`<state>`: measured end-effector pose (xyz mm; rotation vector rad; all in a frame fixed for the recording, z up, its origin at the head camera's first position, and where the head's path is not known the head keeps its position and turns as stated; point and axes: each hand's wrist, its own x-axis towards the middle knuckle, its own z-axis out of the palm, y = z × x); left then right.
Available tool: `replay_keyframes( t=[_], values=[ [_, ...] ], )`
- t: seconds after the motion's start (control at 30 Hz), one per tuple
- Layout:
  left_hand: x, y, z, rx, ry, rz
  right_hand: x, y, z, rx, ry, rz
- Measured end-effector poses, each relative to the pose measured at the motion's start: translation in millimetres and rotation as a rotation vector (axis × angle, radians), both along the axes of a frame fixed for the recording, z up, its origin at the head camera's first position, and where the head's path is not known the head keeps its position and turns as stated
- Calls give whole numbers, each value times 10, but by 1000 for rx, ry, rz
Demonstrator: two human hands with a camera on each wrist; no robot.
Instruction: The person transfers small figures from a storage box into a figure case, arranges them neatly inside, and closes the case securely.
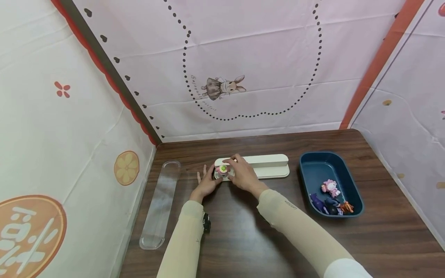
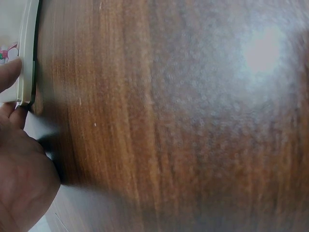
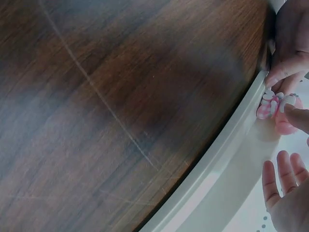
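Note:
A long white display base with a raised back step lies near the table's far edge. At its left end stands a small pink-and-white figurine with a green spot on top. My right hand pinches the figurine, thumb against it and the other fingers spread away in the right wrist view. My left hand holds the left end of the base, thumb over the front rim beside the figurine. Its outer fingers stretch out beyond the base. In the left wrist view that thumb lies on the rim.
Right of the base sits a dark blue tray holding a pink figurine and several purple, dark and orange figurines. A long clear plastic cover lies at the left. Printed cloth walls enclose the table's back and sides.

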<state>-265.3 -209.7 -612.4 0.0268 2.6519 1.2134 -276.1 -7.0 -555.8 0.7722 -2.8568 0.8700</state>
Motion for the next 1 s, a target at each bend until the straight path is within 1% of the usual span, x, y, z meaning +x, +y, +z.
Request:
replay_keyframes(
  t=[0.27,0.5,0.77,0.9,1.0],
  values=[
    [6,-4,-15,-9,14,7,37,178,87,-17,7,-1],
    [14,-29,-22,37,-1,17,86,389,225,-23,11,-26],
    [12,-37,-27,25,3,9,151,659,346,-14,-11,-61],
    [14,-20,-10,33,6,8,179,818,397,-19,-12,-82],
    [5,-2,-15,21,6,3,214,956,439,-27,-28,-98]
  ],
)
